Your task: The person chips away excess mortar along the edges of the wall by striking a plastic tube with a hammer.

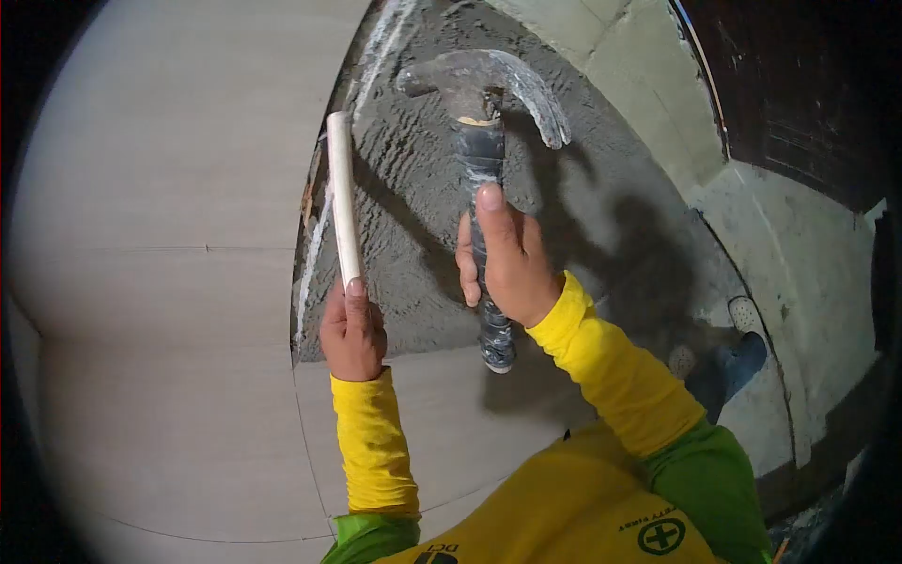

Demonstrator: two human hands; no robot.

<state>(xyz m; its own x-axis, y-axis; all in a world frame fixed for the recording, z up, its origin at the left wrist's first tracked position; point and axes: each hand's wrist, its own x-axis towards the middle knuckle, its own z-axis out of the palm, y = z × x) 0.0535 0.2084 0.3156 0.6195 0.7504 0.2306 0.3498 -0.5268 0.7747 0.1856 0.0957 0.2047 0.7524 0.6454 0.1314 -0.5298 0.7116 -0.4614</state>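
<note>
Upright in my left hand (354,329) is a pale, slim stick (343,193), gripped at its lower end with my thumb along it. My right hand (510,258) is wrapped round the dark taped handle of a claw hammer (479,150), its worn grey head up and the claw pointing right. Both tools are held apart, above a patch of rough wet grey mortar (404,160). The stick's top is near the mortar's left edge, beside a whitish line.
Large pale tiles (178,169) lie to the left, and another tile (451,414) borders the mortar below. At the right are a greenish-grey floor strip (799,244), a dark panel (799,94) and a foot in a perforated shoe (747,317).
</note>
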